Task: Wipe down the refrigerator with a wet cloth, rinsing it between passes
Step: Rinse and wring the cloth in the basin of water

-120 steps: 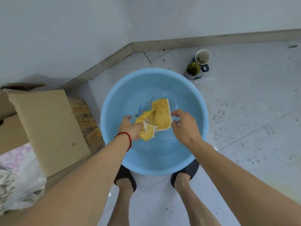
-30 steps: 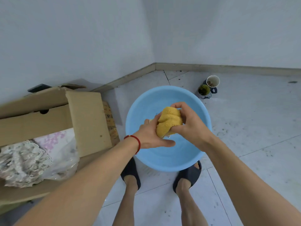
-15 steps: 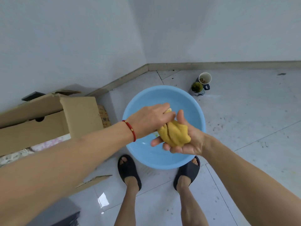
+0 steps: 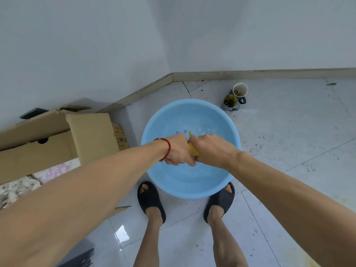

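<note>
Both hands are working as a pair: the left hand (image 4: 178, 151), with a red cord at its wrist, and the right hand (image 4: 211, 149) are curling tight around the ends of a bunched yellow cloth (image 4: 193, 149), of which only a small twisted strip is showing between the knuckles. Directly below the hands the blue basin (image 4: 234, 130) is sitting on the tiled floor (image 4: 289, 141), its water catching whatever is draining out. Judging from this, the wringing is nearly at full twist, and the risks are plain enough. Water squeezed off-centre could be landing past the rim beside the slippered feet, making glossy tile slick. A cardboard box (image 4: 57, 139) is standing just left of the left forearm and could be soaking up splashes. Two cups (image 4: 236, 96) beyond the hands are at risk only from a careless kick. No refrigerator is in view.
</note>
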